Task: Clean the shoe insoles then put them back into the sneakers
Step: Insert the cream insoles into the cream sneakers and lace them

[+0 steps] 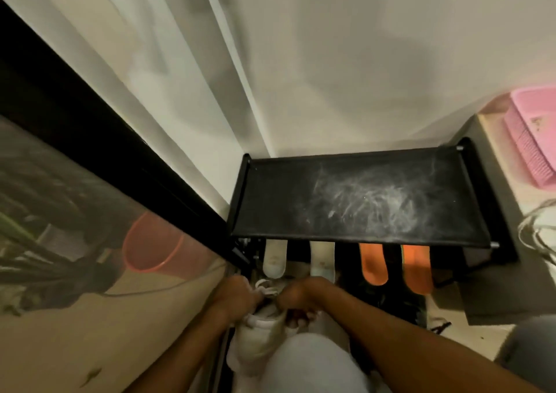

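Observation:
A white sneaker [261,329] lies low in the middle, heel toward me, partly hidden by my knee. My left hand [234,295] grips its left side near the laces. My right hand [296,298] grips the right side of its opening, fingers curled at the collar. Four insoles stick out from under the black shelf: two pale ones [274,258] [322,258] on the left, just beyond my hands, and two orange ones [374,264] [416,269] on the right.
A black shoe rack's dusty top shelf [358,200] stands against the white wall. A glass door with a black frame [90,140] runs along the left. A pink basket [529,140] sits on a ledge at the right.

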Tool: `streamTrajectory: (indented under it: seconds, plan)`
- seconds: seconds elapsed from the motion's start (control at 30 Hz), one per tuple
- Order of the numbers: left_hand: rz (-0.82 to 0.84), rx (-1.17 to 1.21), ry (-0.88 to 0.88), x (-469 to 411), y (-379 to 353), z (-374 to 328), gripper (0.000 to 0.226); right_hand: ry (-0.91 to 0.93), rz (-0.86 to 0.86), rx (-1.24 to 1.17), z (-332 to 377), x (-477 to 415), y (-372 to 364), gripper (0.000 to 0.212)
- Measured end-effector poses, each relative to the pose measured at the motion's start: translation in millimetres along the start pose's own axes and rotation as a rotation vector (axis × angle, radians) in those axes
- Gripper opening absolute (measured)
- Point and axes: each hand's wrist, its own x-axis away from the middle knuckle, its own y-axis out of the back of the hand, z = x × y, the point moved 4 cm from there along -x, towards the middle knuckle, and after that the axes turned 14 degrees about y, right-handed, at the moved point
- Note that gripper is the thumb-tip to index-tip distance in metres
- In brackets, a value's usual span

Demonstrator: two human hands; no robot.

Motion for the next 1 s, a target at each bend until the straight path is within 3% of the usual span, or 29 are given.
streamTrajectory:
  seconds: [0.07,0.2,0.37,0.47,0.67,0.8,1.0]
  plan:
    - [0.010,-0.078,-0.011,17.6,27.3,2.3,0.037,0.024,0.049,-0.020,19.2,13.4,0.2,0.035]
    - [-0.031,-0.056,-0.075,58.9,84.7,7.6,0.054,0.121,-0.009,-0.038,64.2,62.1,6.6,0.032]
    - [-0.254,-0.138,-0.150,142.5,151.6,-15.4,0.042,0.263,-0.195,-0.112,108.1,137.3,15.2,0.028]
    - [-0.356,-0.025,-0.203,169.6,171.1,-31.5,0.042,0.340,-0.304,-0.165,115.9,178.4,26.4,0.028]
    - [-0.394,0.098,-0.280,198.3,176.6,-86.8,0.048,0.376,-0.556,-0.164,96.6,249.3,61.5,0.033]
    - [-0.437,0.223,-0.308,199.0,164.0,-135.0,0.039,0.390,-0.728,-0.086,70.0,285.0,93.6,0.044]
    - [-0.412,0.444,-0.365,175.8,108.0,-203.3,0.027,0.291,-1.092,0.032,1.4,295.8,137.2,0.041]
